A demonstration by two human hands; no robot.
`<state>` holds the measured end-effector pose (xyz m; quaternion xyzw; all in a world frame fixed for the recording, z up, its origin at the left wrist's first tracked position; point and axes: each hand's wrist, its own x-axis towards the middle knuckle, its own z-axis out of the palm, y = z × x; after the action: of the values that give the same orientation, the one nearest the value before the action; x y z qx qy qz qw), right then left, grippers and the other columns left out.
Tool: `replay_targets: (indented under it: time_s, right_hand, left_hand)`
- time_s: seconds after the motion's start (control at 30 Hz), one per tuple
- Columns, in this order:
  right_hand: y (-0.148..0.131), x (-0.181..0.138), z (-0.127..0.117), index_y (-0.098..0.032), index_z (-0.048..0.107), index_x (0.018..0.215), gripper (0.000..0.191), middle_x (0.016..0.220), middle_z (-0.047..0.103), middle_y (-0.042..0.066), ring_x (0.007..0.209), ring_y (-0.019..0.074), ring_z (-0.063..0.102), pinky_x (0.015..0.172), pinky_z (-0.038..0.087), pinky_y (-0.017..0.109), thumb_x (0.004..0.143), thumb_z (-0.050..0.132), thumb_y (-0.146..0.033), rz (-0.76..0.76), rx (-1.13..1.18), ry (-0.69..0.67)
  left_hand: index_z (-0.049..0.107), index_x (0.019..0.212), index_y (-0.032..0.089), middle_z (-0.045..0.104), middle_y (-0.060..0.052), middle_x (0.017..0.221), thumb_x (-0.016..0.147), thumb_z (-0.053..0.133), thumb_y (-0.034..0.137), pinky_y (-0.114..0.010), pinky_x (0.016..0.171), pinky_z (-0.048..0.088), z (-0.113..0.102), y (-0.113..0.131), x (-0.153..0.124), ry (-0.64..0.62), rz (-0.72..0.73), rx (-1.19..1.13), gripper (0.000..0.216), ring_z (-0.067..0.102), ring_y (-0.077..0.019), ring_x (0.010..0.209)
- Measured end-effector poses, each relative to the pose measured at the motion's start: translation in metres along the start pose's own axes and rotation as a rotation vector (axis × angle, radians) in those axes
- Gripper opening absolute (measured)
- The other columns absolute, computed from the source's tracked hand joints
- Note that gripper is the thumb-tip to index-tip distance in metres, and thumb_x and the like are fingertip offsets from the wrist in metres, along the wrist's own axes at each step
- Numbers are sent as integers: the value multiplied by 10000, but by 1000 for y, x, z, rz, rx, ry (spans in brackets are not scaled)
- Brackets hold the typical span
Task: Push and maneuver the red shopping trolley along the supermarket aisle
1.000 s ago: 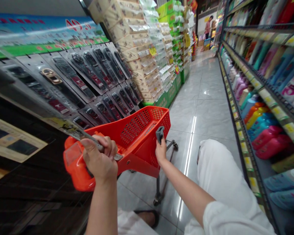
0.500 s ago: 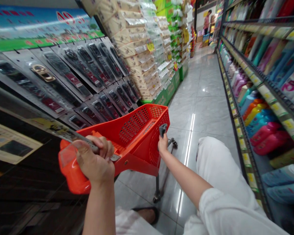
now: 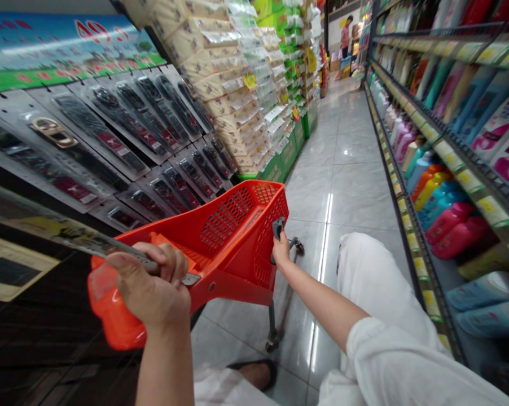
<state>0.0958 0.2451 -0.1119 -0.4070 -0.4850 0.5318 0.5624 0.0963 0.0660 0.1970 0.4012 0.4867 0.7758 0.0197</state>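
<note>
An orange plastic shopping cart stands on the tiled aisle floor in front of me, tilted in view, with a perforated basket. My left hand is closed around a long flat packaged item, held over the cart's near end. My right hand grips the grey handle on the cart's right side. A white sleeve covers my right upper arm, and my white trouser leg is bent beside the cart.
Hanging blister packs fill the left display. Stacked paper goods and green boxes follow it. Shelves of coloured bottles line the right. A person stands far down the aisle. My sandalled foot is below the cart.
The cart and both hands have shifted slightly left and down in view as the camera swung; my grips are unchanged.
</note>
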Motion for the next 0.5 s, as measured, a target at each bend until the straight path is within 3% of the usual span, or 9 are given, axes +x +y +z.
replay_targets:
  time_s: [0.1, 0.2, 0.3, 0.37, 0.43, 0.5]
  right_hand:
    - [-21, 4, 11, -212, 384, 1494, 663, 1565, 373, 47, 1459, 167, 318, 1205, 232, 421, 833, 409, -159, -100, 36, -31]
    - [-17, -38, 6, -256, 377, 1501, 716, 1611, 263, -7, 1502, 145, 196, 1236, 146, 415, 805, 384, -91, -194, 31, -106]
    - [13, -99, -7, -267, 405, 1487, 780, 1608, 266, -27, 1505, 135, 173, 1243, 111, 409, 743, 368, -36, -192, 38, -209]
    - [33, -122, -13, -248, 451, 1462, 743, 1581, 340, 0, 1488, 148, 241, 1236, 159, 413, 746, 385, -58, -83, 44, -169]
    - [41, -122, -12, -204, 488, 1433, 661, 1519, 450, 52, 1451, 184, 342, 1212, 228, 444, 782, 410, -118, 54, 49, -85]
    - [34, -102, -5, -176, 489, 1424, 601, 1460, 522, 84, 1403, 211, 424, 1180, 283, 468, 827, 423, -191, 138, 58, -14]
  left_hand:
    - [465, 559, 206, 212, 59, 419, 863, 533, 649, -275, 327, 64, 1, -2, 1, -5, 13, -4, 541, 188, -53, 318]
    - [464, 564, 207, 222, 71, 409, 847, 553, 656, -267, 321, 69, 4, -3, 3, -2, 21, -15, 538, 186, -52, 312]
    - [463, 559, 203, 233, 76, 399, 834, 576, 652, -257, 318, 79, 6, -3, 3, -4, 27, -26, 539, 188, -53, 313]
    - [462, 558, 200, 238, 77, 395, 826, 587, 653, -251, 318, 83, 7, -3, 3, -6, 25, -32, 541, 190, -52, 312]
    - [463, 556, 197, 241, 79, 393, 816, 598, 655, -244, 316, 82, 7, -2, 3, -4, 21, -39, 544, 188, -49, 311]
    - [464, 555, 195, 242, 80, 391, 812, 605, 653, -239, 315, 79, 6, -1, 2, 0, 16, -44, 544, 185, -46, 310]
